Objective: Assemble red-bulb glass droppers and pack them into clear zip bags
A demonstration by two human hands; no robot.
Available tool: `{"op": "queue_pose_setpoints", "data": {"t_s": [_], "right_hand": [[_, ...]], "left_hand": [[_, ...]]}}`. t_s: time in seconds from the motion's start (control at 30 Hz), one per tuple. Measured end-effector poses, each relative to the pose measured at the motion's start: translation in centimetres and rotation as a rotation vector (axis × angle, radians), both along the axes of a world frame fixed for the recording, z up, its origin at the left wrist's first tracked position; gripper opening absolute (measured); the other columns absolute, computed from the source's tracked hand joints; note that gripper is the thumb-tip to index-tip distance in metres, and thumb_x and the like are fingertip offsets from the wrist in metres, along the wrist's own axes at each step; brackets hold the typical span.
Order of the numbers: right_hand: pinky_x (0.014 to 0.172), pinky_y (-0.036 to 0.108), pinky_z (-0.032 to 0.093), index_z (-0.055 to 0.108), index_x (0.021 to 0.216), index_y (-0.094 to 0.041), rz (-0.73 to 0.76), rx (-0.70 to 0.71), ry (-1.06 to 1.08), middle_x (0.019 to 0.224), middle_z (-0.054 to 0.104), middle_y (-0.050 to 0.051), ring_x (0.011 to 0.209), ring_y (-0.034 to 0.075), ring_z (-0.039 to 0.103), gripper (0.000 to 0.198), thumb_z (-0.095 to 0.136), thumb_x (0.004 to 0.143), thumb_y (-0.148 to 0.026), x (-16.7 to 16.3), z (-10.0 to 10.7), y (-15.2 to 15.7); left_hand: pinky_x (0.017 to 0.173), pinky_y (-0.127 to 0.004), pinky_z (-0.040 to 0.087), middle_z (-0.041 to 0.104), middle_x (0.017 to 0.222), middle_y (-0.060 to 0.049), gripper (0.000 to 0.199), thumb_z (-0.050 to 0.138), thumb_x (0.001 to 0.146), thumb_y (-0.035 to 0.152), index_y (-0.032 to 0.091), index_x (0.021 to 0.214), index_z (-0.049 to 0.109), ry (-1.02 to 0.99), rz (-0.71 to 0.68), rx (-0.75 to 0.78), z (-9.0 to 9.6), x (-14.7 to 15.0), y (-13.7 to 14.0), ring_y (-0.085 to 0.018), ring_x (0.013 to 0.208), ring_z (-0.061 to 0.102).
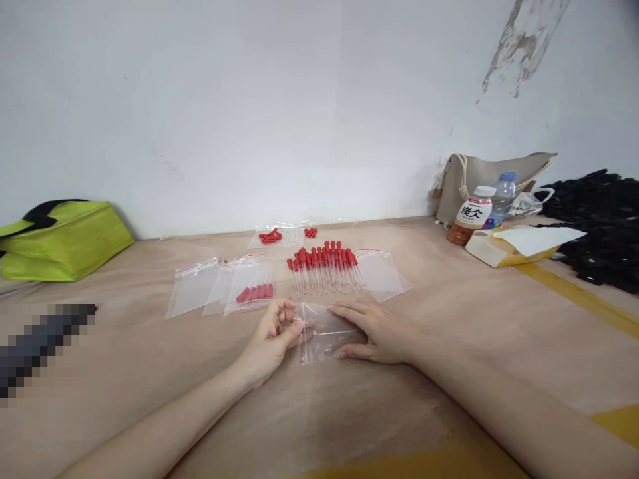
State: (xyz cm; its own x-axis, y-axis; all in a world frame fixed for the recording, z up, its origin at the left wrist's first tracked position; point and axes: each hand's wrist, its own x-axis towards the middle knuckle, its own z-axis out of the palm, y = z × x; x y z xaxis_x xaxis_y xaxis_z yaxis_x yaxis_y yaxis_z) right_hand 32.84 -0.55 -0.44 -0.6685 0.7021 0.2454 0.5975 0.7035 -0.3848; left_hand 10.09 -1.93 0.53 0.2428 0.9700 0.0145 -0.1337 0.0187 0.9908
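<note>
Between my hands lies a clear zip bag (327,347), its seal strip at the left end. My left hand (272,342) pinches that end between thumb and fingers. My right hand (377,329) rests on the other end, fingers stretched out and thumb apart. Just beyond it, a row of droppers (329,266) with red rubber bulbs and thin clear tubes lies side by side. To their left, a filled zip bag (254,289) holds several red-bulbed droppers and overlaps flat clear bags (192,286). Another clear bag (384,276) lies partly under the row's right end.
Near the wall lies a bag with red pieces (270,235). A lime-green bag (70,243) stands at far left. At right are a brown drink bottle (469,216), a water bottle (505,189), a beige bag (482,173), a yellow-white packet (519,245) and a black pile (599,226).
</note>
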Motion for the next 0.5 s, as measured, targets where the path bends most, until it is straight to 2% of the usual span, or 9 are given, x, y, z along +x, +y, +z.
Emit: {"op": "queue_pose_setpoints", "data": {"t_s": [0.13,0.27,0.4,0.5], "right_hand": [[0.095,0.04,0.036,0.034,0.133,-0.021,0.017,0.023,0.018,0.131,0.042,0.011,0.116,0.026,0.042,0.073,0.051,0.073,-0.059,0.15,-0.29,0.16],[0.094,0.041,0.036,0.033,0.133,-0.02,0.005,0.064,0.035,0.131,0.042,0.011,0.116,0.026,0.042,0.074,0.051,0.073,-0.06,0.17,-0.36,0.14],[0.096,0.041,0.033,0.034,0.133,-0.019,-0.029,0.093,0.001,0.129,0.045,0.011,0.116,0.026,0.041,0.074,0.049,0.074,-0.061,0.15,-0.17,0.02],[0.096,0.041,0.033,0.036,0.132,-0.02,-0.037,0.087,-0.027,0.129,0.045,0.01,0.116,0.026,0.04,0.071,0.047,0.075,-0.061,0.19,-0.12,-0.01]], "left_hand": [[0.08,-0.039,0.048,0.049,0.071,0.006,0.032,0.067,0.069,0.02,0.022,0.091,0.044,-0.175,-0.073,-0.118,0.35,-0.43,0.31,-0.013,0.079,0.058],[0.081,-0.041,0.048,0.049,0.074,0.004,0.03,0.065,0.072,0.019,0.022,0.093,0.045,-0.202,-0.109,-0.118,0.56,-0.85,0.51,-0.016,0.088,0.057],[0.088,-0.038,0.042,0.052,0.096,-0.002,0.044,0.064,0.073,0.025,0.024,0.109,0.04,-0.032,-0.152,-0.036,0.28,-0.71,0.27,-0.016,0.094,0.055],[0.085,-0.034,0.042,0.053,0.097,-0.004,0.06,0.066,0.07,0.027,0.025,0.12,0.032,0.192,-0.174,0.071,-0.15,-0.54,-0.01,-0.017,0.095,0.055]]}}
